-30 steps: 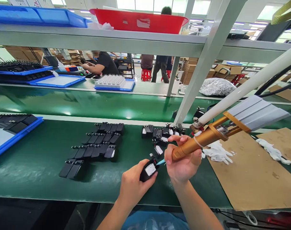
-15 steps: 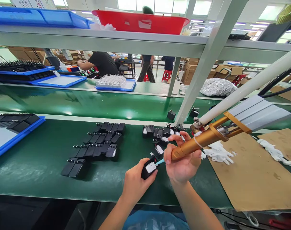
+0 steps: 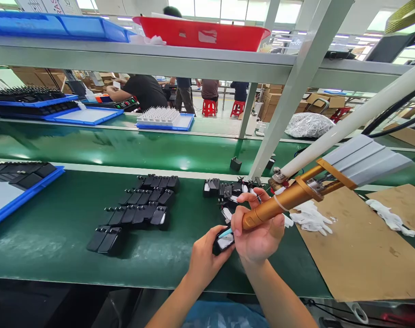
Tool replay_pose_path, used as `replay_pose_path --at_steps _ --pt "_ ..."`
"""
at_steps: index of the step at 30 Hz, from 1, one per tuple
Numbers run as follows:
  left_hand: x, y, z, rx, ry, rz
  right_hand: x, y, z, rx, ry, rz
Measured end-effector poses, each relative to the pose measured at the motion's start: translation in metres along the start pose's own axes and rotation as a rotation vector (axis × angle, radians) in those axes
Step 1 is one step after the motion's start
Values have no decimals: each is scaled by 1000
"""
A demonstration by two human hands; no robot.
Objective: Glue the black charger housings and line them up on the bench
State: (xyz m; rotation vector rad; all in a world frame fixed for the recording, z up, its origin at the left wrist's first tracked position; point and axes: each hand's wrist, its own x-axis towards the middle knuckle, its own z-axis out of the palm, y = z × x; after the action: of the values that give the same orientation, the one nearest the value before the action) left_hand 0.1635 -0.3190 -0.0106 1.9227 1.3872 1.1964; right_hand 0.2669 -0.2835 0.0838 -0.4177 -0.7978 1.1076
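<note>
My left hand (image 3: 207, 256) is closed round a small black adapter housing (image 3: 218, 249), whose open side shows a white inner part. In my right hand (image 3: 260, 232) is a gold-barrelled glue gun (image 3: 282, 205) with grey fins at its rear. Its light blue nozzle (image 3: 225, 233) reaches over the housing's opening, at the edge away from me; whether the tip touches the inside I cannot tell. Just beyond my hands lies a cluster of open black housings (image 3: 226, 191) with white parts and wires. Several rows of black housings (image 3: 139, 200) sit to the left.
A blue-rimmed tray (image 3: 26, 198) of black housings lies far left. White gloves (image 3: 311, 218) rest on cardboard (image 3: 367, 255) at right. Behind runs a green conveyor belt (image 3: 142, 148) carrying black pieces (image 3: 235, 163). A slanting metal post (image 3: 289, 105) rises beyond the glue gun.
My left hand has brought the adapter housing rightward, closer to my right hand. The nozzle now lies over the housing's far edge. On the belt, the black pieces have shifted left.
</note>
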Motion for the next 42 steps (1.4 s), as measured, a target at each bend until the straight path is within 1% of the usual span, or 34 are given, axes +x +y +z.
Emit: replay_pose_path --at_steps 4,10,16,19,24,26,28,31,34,36,39,42 --pt "-1 -1 4 -61 40 -3 0 -1 0 -25 4 12" --pt "0 -1 6 -101 31 -3 -1 -1 0 2 6 6" --pt "2 1 -1 17 9 -3 1 0 -3 -15 18 21" --pt "3 -8 -8 63 -46 -58 3 -1 -7 -8 24 25" --pt "3 -28 -24 57 -202 -197 9 -3 -19 -41 43 24" --pt "5 -31 -30 12 -266 -224 12 -4 -24 -56 42 22" --pt "10 -29 -34 -46 -327 -237 15 -5 -28 -58 39 17" --pt "20 -23 -33 -117 -378 -223 17 -5 -35 -61 38 9" --pt "28 -20 -25 -192 -398 -188 17 -6 -39 -61 44 5" --pt "28 -21 -19 -200 -394 -176 17 -6 -41 -56 46 5" --pt "26 -24 -15 -107 -367 -140 16 -6 -42 -41 46 8" --pt "24 -21 -22 5 -378 -57 16 -7 -43 -33 46 11"
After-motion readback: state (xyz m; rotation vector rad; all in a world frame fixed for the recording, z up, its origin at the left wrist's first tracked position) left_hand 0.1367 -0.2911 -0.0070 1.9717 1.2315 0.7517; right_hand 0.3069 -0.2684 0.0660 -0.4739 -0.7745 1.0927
